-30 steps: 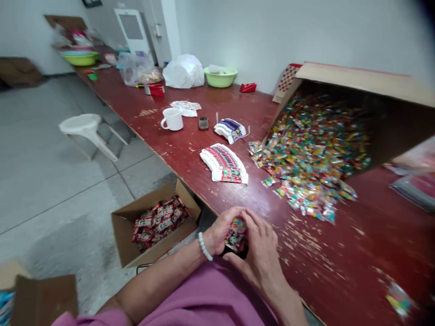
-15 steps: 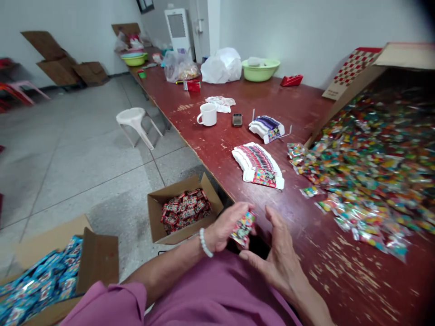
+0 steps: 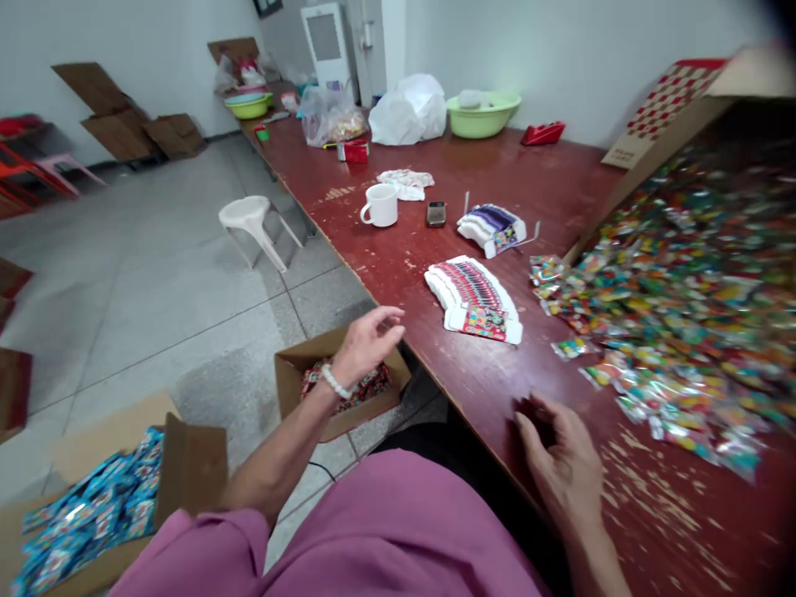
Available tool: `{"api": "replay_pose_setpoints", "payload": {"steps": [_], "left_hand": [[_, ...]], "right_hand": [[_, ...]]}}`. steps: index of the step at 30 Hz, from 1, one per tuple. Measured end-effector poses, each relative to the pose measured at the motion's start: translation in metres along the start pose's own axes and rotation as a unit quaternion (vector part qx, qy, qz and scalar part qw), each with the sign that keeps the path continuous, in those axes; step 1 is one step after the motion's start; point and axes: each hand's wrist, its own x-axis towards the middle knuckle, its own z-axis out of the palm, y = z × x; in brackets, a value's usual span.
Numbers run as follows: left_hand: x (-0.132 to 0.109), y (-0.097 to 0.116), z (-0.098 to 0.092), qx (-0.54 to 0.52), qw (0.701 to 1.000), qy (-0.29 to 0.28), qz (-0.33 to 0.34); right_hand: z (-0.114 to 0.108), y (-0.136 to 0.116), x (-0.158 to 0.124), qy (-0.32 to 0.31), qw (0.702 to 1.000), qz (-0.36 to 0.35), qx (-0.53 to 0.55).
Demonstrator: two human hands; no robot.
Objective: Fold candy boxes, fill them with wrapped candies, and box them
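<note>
My left hand (image 3: 366, 344) hangs open above a cardboard box (image 3: 298, 373) with a white bead bracelet on its wrist, and nothing shows in its fingers. Below it, red printed packets (image 3: 366, 385) lie in the box, partly hidden by the hand. My right hand (image 3: 556, 452) rests at the edge of the dark red wooden table (image 3: 473, 390) with its fingers loosely curved and empty. To its right spreads a large heap of colourful candy packets (image 3: 677, 315), spilling from a tipped carton (image 3: 659, 157). A fanned stack of printed cards (image 3: 473, 303) lies beyond my right hand.
A smaller card stack (image 3: 494, 230), a white mug (image 3: 381, 206) and a phone (image 3: 436, 214) stand on the table. Further back are a green basin (image 3: 482, 116) and white bags (image 3: 407, 112). A carton of blue packets (image 3: 93, 514) sits on the floor at lower left, beside a white stool (image 3: 254, 224).
The colourful packet held between my hands no longer shows. My hands have moved apart: the left is now over the box, and the right has moved out along the table.
</note>
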Motion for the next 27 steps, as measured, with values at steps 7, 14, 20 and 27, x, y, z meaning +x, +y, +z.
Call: {"api": "replay_pose_setpoints", "payload": {"steps": [7,14,20,27], "left_hand": [[0.058,0.05,0.075,0.161,0.976,-0.05,0.141],[0.082,0.059,0.096,0.289,0.937,-0.091,0.175],[0.09,0.063,0.096,0.337,0.916,-0.102,0.195],[0.1,0.073,0.092,0.329,0.92,-0.111,0.181]], "right_hand": [[0.003,0.0,0.005,-0.006,1.0,-0.021,0.008],[0.004,-0.005,0.008,-0.002,0.999,-0.003,0.038],[0.003,-0.008,0.01,0.016,0.999,-0.005,0.046],[0.003,-0.011,0.011,0.018,0.999,-0.01,0.041]]}}
